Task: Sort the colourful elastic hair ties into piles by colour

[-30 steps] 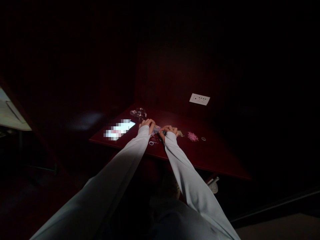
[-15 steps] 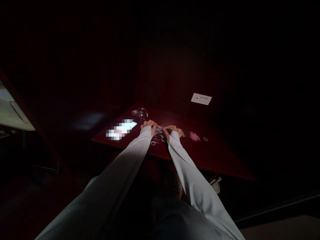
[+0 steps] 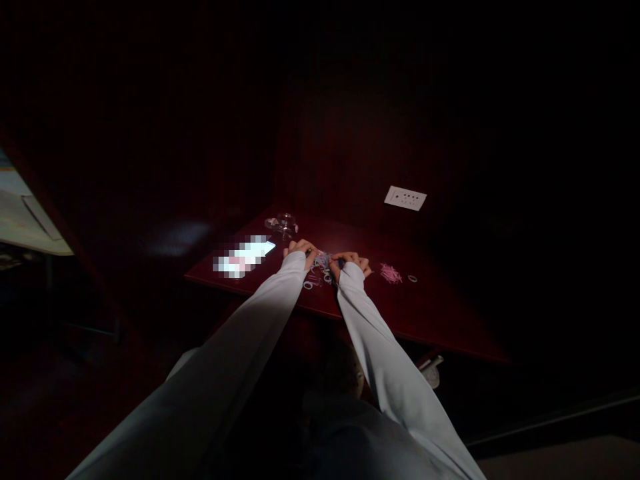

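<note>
A pile of small coloured bands (image 3: pixel 323 261) lies on the dark red table (image 3: pixel 430 313), between my two hands. My left hand (image 3: pixel 301 251) is at the pile's left side, its fingers bent and drawn together; what they hold, if anything, is too small to name. At the right side of the pile, my right hand (image 3: pixel 352 262) has its fingers curled with thumb and forefinger close together, and its contents cannot be made out. A pale ring-shaped band (image 3: pixel 308 285) lies near the table's front edge.
A lit phone (image 3: pixel 244 257) lies on the left, with a clear glass-like container (image 3: pixel 286 225) behind it. Right of my right hand are a heap of pink bands (image 3: pixel 391 273) and a single pale band (image 3: pixel 412 279). A white socket plate (image 3: pixel 405 198) is on the back wall.
My hands have moved slightly apart, and more of the coloured pile shows between them. The view has shifted a little.
</note>
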Motion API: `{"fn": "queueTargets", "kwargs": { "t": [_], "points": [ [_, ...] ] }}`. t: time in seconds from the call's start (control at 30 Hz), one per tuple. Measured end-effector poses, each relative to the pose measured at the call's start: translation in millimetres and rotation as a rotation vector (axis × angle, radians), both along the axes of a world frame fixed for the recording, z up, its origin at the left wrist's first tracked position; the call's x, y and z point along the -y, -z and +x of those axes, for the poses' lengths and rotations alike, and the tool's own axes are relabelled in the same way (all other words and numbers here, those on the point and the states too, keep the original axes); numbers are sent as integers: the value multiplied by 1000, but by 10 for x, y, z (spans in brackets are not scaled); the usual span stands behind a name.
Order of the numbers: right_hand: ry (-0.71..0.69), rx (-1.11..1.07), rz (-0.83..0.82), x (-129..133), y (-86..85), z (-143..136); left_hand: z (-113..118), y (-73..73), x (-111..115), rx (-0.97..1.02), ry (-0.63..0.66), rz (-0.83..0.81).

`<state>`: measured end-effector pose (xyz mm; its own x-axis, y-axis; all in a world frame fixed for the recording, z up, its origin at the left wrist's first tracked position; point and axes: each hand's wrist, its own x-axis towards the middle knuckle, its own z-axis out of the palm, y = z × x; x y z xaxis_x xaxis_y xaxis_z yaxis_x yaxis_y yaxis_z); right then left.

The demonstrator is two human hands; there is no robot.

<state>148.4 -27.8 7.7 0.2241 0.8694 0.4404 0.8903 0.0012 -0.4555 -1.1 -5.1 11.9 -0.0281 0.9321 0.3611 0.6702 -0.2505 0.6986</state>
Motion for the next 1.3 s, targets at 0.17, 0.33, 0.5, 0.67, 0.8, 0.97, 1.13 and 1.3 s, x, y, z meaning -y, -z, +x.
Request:
{"fn": "queueTargets", "kwargs": {
  "t": [0.17, 0.33, 0.5, 0.67, 0.8, 0.97, 1.13, 1.3],
  "points": [
    [-99, 114, 100, 21, 21, -18, -10, 16, -12, 21, -18, 34],
    [-277, 275, 106, 48, 65, -44, -12, 2, -7, 27, -45, 41],
    [-265, 347, 44, 22, 56, -64, -10, -26, 19, 26, -35, 31],
    [-312, 350, 33, -2, 21, -74, -5, -30, 12, 14, -34, 32],
    [-320, 347, 50, -18, 22, -85, 1, -21, 1, -9, -37, 28],
    [-266, 265, 79, -41, 28, -99, -18, 5, -15, -12, -23, 41],
    [-151, -77, 103, -86, 52, -62, -28, 33, -69, 4, 5, 20],
    [-241, -363, 185, -162, 95, -2, 12, 73, -115, 18, 89, 9]
  ]
}}
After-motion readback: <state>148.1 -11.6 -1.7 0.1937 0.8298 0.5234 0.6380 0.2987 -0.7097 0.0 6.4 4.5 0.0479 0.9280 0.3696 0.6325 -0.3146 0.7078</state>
